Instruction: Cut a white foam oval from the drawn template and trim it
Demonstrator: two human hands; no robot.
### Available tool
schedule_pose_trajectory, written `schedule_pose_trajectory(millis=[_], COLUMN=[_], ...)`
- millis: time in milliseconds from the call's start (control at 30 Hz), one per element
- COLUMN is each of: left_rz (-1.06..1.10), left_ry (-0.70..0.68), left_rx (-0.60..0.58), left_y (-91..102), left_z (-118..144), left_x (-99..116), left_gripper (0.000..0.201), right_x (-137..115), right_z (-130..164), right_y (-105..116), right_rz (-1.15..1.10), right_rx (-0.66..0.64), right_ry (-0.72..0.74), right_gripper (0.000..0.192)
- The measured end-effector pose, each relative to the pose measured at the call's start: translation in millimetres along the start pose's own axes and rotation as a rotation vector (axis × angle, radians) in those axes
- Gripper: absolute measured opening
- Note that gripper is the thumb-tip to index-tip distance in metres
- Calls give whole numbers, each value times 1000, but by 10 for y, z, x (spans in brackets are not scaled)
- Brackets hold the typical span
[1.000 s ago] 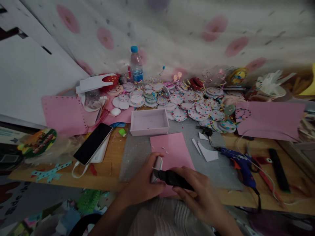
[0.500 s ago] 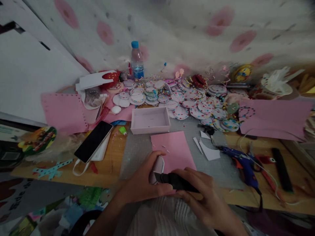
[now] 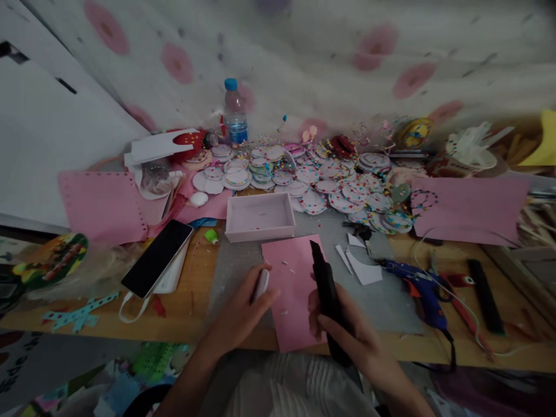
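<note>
My right hand (image 3: 347,336) grips a black utility knife (image 3: 324,284), its tip pointing away from me over a pink sheet (image 3: 297,289). My left hand (image 3: 243,310) pinches a small white piece (image 3: 261,284) at the sheet's left edge. The pink sheet lies on a grey cutting mat (image 3: 382,289) near the table's front edge. The two hands are apart, with the sheet between them.
A shallow pink box (image 3: 259,217) sits behind the sheet. Several dotted round discs (image 3: 343,191) are piled at the back near a water bottle (image 3: 234,116). A phone (image 3: 157,258) lies to the left; a blue glue gun (image 3: 419,289) and white offcuts (image 3: 362,269) lie to the right.
The knife was lying across the white piece with both hands together; now the right hand has swung it upright and away, and the left hand has moved the piece slightly left.
</note>
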State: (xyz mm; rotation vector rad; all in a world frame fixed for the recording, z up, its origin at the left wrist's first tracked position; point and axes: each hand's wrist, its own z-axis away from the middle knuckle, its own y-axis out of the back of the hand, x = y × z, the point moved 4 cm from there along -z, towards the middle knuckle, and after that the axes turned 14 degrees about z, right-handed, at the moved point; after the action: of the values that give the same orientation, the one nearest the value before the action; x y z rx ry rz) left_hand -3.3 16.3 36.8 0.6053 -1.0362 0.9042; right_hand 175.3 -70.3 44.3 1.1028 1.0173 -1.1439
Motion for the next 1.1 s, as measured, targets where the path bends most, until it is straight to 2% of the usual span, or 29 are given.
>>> schedule_pose_trajectory(millis=[67,133,267,400,533,800,933,1100], left_rz=[9,17,53,-22,-120,-247,-251,-270], left_ry=[-8,-26,-14,-37,-129,-239,-232,-265], left_rx=[34,48,36,33,62,-56,-83,-95], left_y=[26,37,19,-12,-12,3,-13,-26], left_z=[-13,-16,-14,-18,-17,46,81,118], left_x=[-34,-40,-11,39,107,277,314,362], left_gripper=[43,42,38,32,41,48,51,45], right_x=[10,30,55,31,7,-63,-112,-133], right_z=[-5,-6,5,25,51,102,89,67], right_y=[-30,-53,-72,-42,-22,44,16,-1], right_rz=[-13,35,158,330,542,750,853,856], right_rx=[3,28,58,63,-1,-59,-110,-123], right_ry=[11,-7,-8,49,153,342,372,377], right_gripper=[27,34,42,46,54,56,57,56])
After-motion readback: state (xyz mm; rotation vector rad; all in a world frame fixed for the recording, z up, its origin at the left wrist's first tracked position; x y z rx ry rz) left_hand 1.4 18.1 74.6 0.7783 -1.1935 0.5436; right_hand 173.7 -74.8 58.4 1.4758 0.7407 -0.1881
